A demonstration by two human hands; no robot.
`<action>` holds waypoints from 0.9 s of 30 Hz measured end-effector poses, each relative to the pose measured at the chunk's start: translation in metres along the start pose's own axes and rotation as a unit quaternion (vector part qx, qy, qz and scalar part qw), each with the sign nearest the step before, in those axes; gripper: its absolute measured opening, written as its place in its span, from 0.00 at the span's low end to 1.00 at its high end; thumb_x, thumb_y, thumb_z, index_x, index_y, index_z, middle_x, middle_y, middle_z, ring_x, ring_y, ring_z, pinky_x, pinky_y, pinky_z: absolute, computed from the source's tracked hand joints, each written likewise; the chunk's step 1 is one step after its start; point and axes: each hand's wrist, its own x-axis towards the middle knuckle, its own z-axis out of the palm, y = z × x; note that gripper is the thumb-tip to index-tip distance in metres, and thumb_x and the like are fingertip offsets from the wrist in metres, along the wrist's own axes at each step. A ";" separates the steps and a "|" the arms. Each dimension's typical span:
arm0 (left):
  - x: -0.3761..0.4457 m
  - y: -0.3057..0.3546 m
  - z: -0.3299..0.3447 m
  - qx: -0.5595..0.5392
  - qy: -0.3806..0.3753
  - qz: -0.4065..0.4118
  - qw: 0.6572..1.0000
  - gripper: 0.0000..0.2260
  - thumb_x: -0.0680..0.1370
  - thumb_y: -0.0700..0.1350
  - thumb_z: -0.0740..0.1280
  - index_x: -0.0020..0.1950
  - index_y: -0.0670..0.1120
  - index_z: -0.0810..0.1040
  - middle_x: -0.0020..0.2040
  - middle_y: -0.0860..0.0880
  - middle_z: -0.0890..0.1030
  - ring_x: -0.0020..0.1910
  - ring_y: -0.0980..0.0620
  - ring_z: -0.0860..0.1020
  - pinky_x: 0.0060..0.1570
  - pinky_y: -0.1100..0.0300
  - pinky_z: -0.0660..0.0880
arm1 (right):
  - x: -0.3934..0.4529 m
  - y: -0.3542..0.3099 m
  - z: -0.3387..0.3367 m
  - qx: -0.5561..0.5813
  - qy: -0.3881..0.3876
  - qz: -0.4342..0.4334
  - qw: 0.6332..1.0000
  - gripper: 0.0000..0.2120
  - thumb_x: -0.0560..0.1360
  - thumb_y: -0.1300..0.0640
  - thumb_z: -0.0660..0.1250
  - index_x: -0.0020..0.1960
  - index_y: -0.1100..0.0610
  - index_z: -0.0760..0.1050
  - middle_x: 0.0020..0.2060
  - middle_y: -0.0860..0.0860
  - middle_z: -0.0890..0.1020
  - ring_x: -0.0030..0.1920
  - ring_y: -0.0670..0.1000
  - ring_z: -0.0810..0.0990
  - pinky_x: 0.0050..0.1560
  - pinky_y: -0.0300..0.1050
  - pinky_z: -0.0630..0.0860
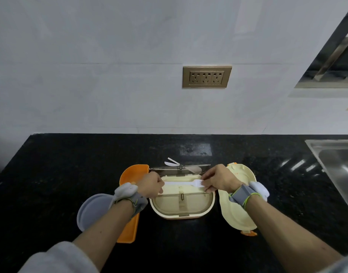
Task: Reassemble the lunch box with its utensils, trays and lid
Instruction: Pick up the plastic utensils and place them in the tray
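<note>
A cream oval lunch box tray [182, 205] sits on the black counter, its clear hinged flap [181, 167] raised at the back. Across its far half lies a white plastic fork [184, 183]. My left hand [151, 184] pinches the fork's handle end and my right hand [218, 179] pinches the tine end. Behind the flap lie another white utensil [172, 162] and a beige spoon [194, 170]. An orange tray [129, 223] lies to the left, a grey-blue lid [92, 210] beside it, and a cream duck-shaped lid [238, 209] to the right.
A steel sink [334, 166] occupies the counter's right end. A white tiled wall with a bronze socket panel [206, 76] rises behind the counter. Bare black counter [70, 164] stretches left and in front.
</note>
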 end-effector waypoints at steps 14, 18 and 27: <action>0.004 -0.001 0.019 0.167 0.138 0.019 0.976 0.10 0.80 0.48 0.66 0.58 0.46 0.83 0.52 0.48 0.84 0.51 0.50 0.81 0.52 0.58 0.78 | -0.001 0.005 0.025 -0.226 0.150 -0.090 0.958 0.04 0.72 0.53 0.72 0.43 0.50 0.86 0.38 0.48 0.87 0.41 0.53 0.84 0.47 0.46 0.80; 0.003 0.001 0.016 0.183 0.132 0.039 0.973 0.10 0.81 0.48 0.65 0.59 0.46 0.82 0.53 0.47 0.84 0.52 0.49 0.81 0.54 0.57 0.79 | 0.000 0.006 0.028 -0.304 0.162 -0.109 0.933 0.08 0.72 0.49 0.69 0.46 0.49 0.86 0.44 0.48 0.87 0.47 0.54 0.83 0.47 0.46 0.79; 0.005 0.001 0.017 0.163 0.139 0.069 0.974 0.09 0.81 0.48 0.66 0.57 0.48 0.82 0.53 0.48 0.84 0.51 0.50 0.80 0.50 0.61 0.76 | 0.005 0.009 0.030 -0.363 0.161 -0.144 0.906 0.10 0.74 0.48 0.65 0.48 0.49 0.84 0.47 0.50 0.86 0.50 0.56 0.81 0.46 0.45 0.73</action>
